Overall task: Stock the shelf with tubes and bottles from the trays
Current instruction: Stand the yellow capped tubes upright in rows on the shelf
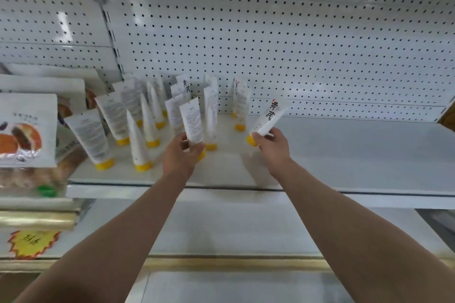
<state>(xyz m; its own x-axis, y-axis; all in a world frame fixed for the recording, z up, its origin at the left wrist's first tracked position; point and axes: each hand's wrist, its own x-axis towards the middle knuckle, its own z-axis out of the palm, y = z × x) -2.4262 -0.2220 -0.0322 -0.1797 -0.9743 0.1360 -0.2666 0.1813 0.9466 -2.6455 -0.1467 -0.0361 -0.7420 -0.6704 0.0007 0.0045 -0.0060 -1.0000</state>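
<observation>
A: Reaching forward, two bare arms stretch to a white shelf point(344, 155) backed by a pegboard panel point(295, 32). What do the hands hold?

B: Each one holds a tube. The left hand point(181, 155) has its fingers curled round the lower part of a white tube point(192, 123), upright, small print facing the viewer, its yellow cap showing just past the hand.

A: And the other?

B: The right hand point(269, 144) pinches a second white tube point(269, 115) near its yellow cap. That tube tilts up and away to the right, with large dark characters along it.

A: Where is the stock already placed?

B: Left of the left hand and beyond it, a cluster of matching tubes point(138, 118) stands cap-down on the shelf, some leaning. One more standing tube point(240, 106) rises between the two hands, farther back.

A: Anything else?

B: Far left of the left hand, bagged pastries point(24, 130) sit on a neighbouring shelf, a yellow starburst tag point(32, 243) below them
</observation>
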